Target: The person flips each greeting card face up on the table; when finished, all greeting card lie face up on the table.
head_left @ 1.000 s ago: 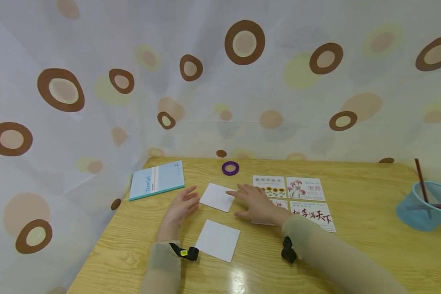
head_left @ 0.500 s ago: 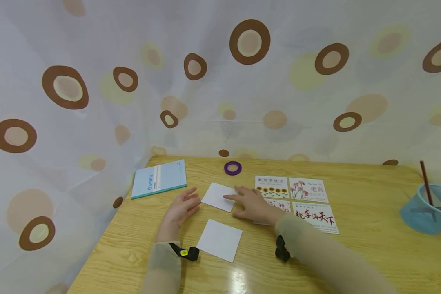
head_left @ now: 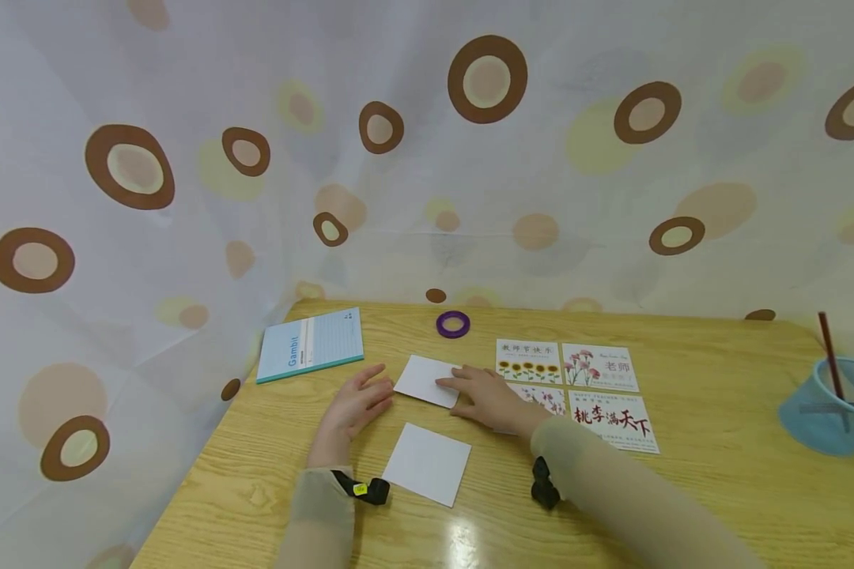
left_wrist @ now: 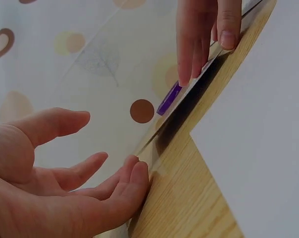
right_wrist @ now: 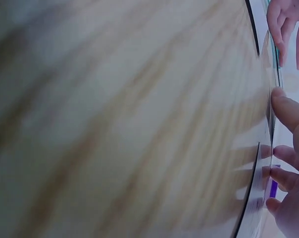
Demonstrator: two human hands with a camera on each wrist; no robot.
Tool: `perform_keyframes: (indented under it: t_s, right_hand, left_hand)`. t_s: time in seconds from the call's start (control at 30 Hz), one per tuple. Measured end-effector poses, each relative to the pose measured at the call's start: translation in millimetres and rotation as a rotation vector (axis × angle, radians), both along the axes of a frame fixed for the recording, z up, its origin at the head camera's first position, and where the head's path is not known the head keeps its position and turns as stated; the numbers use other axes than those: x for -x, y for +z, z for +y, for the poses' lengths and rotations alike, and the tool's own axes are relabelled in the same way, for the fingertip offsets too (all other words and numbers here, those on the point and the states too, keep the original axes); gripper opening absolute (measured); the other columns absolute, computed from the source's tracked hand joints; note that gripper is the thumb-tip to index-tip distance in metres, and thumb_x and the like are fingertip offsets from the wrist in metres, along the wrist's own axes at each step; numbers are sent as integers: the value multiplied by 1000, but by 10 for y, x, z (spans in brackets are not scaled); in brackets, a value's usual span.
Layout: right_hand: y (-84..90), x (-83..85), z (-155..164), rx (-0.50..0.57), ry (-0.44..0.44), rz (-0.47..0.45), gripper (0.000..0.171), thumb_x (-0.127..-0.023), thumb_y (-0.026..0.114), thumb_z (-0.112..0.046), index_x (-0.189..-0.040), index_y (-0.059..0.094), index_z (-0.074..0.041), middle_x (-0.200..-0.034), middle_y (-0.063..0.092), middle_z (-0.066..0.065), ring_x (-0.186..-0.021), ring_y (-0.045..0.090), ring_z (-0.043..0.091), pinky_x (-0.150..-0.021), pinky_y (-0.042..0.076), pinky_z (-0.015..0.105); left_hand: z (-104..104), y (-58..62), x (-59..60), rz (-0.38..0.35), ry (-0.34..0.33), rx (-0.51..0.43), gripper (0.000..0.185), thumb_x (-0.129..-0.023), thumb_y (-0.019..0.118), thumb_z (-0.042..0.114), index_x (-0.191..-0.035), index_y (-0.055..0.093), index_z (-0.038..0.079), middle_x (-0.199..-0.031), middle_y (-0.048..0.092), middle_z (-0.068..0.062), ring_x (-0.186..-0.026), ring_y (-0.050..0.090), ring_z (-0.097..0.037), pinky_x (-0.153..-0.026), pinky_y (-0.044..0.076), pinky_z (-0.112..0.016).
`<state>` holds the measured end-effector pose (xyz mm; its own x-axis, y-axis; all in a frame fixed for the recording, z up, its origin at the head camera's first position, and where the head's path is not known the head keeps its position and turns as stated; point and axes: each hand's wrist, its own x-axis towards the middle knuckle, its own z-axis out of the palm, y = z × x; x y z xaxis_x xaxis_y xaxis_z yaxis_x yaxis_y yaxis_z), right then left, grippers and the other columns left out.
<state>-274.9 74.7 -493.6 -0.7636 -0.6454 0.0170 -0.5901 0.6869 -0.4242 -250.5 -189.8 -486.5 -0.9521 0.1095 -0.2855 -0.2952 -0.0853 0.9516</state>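
far white card (head_left: 425, 379): lies flat on the wooden worktop (head_left: 719, 490), between the two hands, just ahead of the near white card.
right hand (head_left: 487, 397): fingers straight and spread, tips resting on the right edge of the far white card (palm partly over a printed card).
left hand (head_left: 352, 405): fingers relaxed and open, holding nothing, just beside the left corner of the far white card; whether it touches cannot be told.
near white card (head_left: 427, 463): flat on the worktop, close to the person, between the forearms.
printed cards (head_left: 601, 391): four in a block right of the right hand, with sunflowers, pink flowers and red characters.
notebook (head_left: 311, 344): light blue, marked "gambit", at the left far corner.
purple tape ring (head_left: 452, 324): flat, beyond the far white card.
blue mesh basket (head_left: 825, 407): at the right edge, a dark red stick in it.
backdrop (head_left: 185, 197): white curtain with brown rings.
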Motion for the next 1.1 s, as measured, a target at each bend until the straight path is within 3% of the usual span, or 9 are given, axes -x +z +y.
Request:
perform_keyframes:
  t_s: [0.33, 0.67, 0.93, 1.1]
  right_hand:
    - [-21, 40, 51, 47, 21, -47, 50, -98, 60, -38, -144, 53, -20, -155, 41, 15, -147, 30, 37, -116, 19, 68]
    - [58, -1, 90, 131, 17, -143, 48, -100, 58, -35, -145, 52, -19, -156, 39, 17, -148, 28, 40, -119, 20, 63]
    - [32, 23, 111, 289, -6, -254, 47, -101, 57, -33, -144, 54, -16, -154, 42, 17, -147, 28, 40, -119, 24, 58]
    - [23, 32, 109, 334, -48, -283, 46, -100, 58, -35, -143, 54, -19, -150, 49, 10, -143, 39, 35, -117, 32, 56]
  left_hand:
    - [11, -22, 28, 8, 18, 15, 55, -100, 52, 1, -152, 34, 0, -149, 44, -27, -110, 59, -12, -102, 49, -29]
    - [29, -26, 6, 36, 18, 31, 54, -99, 53, -1, -150, 37, -1, -149, 44, -27, -114, 59, -17, -104, 49, -34]
    - [67, -16, 15, 39, 27, 33, 50, -99, 54, 0, -148, 43, 3, -150, 45, -21, -121, 57, -19, -108, 47, -38]
    - [84, -32, 29, 44, 62, 31, 43, -99, 56, 2, -142, 50, 0, -143, 52, -20, -117, 59, -17, -106, 48, -35]
